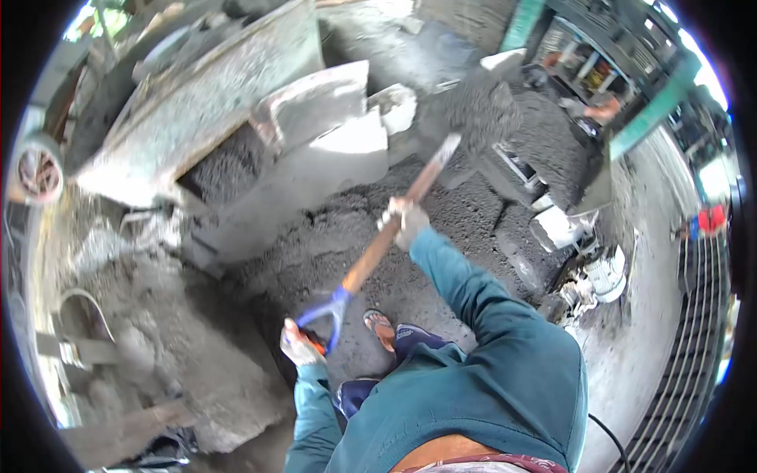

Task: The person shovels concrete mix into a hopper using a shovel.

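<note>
A shovel [367, 264] with a wooden shaft and a blue D-shaped grip [337, 306] slants across the middle of the view. My left hand [301, 345], in a pale glove, is closed on the grip, where some orange shows. Farther up, my right hand [406, 222], also gloved, wraps round the shaft. The far end of the shovel looks greyish and metallic; its blade cannot be made out clearly. Beneath and beyond lies dark grey, damp-looking loose material [339, 229]. My sandalled foot [380, 325] stands near the grip.
A long, worn pale trough-like wall [213, 94] runs along the upper left, beside broken slabs [319, 102]. A green-framed machine [650, 118] stands at upper right. White bags [603, 276] lie at right, near a slatted grate [694, 331]. A concrete block [213, 363] sits at lower left.
</note>
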Tool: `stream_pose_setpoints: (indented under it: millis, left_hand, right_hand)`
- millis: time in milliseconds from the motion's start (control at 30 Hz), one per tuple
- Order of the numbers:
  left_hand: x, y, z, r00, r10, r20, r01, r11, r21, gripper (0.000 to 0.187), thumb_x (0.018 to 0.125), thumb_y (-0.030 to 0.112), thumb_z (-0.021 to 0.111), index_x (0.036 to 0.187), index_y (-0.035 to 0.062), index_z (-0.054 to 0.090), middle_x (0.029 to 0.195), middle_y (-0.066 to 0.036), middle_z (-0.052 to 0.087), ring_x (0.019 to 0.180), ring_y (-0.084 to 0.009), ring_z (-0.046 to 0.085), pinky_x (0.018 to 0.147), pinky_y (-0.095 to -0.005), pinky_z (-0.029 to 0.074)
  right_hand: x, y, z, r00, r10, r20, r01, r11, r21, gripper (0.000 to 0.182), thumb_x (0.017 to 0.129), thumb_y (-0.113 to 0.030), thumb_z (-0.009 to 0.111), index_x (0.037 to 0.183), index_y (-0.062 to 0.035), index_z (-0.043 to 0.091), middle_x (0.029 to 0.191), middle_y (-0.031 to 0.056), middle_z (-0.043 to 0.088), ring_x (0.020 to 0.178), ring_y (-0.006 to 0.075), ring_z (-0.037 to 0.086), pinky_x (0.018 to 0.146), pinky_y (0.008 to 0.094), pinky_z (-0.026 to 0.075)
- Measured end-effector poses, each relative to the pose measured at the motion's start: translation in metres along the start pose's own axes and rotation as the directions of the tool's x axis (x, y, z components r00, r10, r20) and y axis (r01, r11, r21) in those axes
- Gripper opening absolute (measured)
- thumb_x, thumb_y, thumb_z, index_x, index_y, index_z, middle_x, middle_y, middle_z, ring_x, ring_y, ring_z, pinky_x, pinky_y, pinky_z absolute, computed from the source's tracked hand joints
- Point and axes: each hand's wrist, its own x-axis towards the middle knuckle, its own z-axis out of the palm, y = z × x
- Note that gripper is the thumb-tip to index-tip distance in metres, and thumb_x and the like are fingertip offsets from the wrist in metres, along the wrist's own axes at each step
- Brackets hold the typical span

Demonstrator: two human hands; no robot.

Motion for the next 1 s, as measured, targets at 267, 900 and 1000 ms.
stream_pose_setpoints:
  millis: [267, 900, 1000]
  left_hand:
    - [-0.033, 0.230, 0.235, 0.078, 0.857, 0.510, -0.947, 0.224, -0.230, 0.027, 0.077, 0.030, 0.080, 0.075, 0.0079, 0.065, 0.065, -0.006, 0.059, 0.059, -0.0228, 0.059, 0.059, -0.0364, 0.047]
    - [-0.017, 0.090, -0.038, 0.263, 0.591, 0.762, -0.965, 0.166, 0.204, 0.027, 0.043, 0.016, 0.065, 0.068, 0.0074, 0.062, 0.084, -0.010, 0.060, 0.093, -0.0338, 0.060, 0.101, -0.0548, 0.041]
    - [-0.016, 0.097, -0.131, 0.410, 0.577, 0.706, -0.897, 0.115, 0.427, 0.028, 0.045, 0.007, 0.059, 0.073, 0.0048, 0.062, 0.092, -0.014, 0.065, 0.104, -0.0396, 0.062, 0.108, -0.0626, 0.035]
  right_hand:
    - [-0.019, -0.273, 0.076, 0.764, -0.545, 0.346, 0.397, 0.819, 0.415, 0.008, 0.086, -0.016, 0.059, 0.085, -0.0103, 0.054, 0.070, 0.0026, 0.053, 0.064, 0.0217, 0.056, 0.064, 0.0398, 0.050]
    - [-0.141, -0.039, 0.051, 0.832, -0.063, 0.551, 0.067, 0.998, 0.012, 0.015, 0.083, -0.014, 0.069, 0.095, -0.0104, 0.063, 0.090, 0.0055, 0.062, 0.092, 0.0279, 0.061, 0.093, 0.0506, 0.049]
    - [-0.151, 0.042, 0.068, 0.839, 0.133, 0.528, -0.155, 0.988, -0.003, 0.013, 0.083, -0.011, 0.069, 0.094, -0.0109, 0.063, 0.090, 0.0050, 0.062, 0.095, 0.0281, 0.060, 0.098, 0.0486, 0.046]
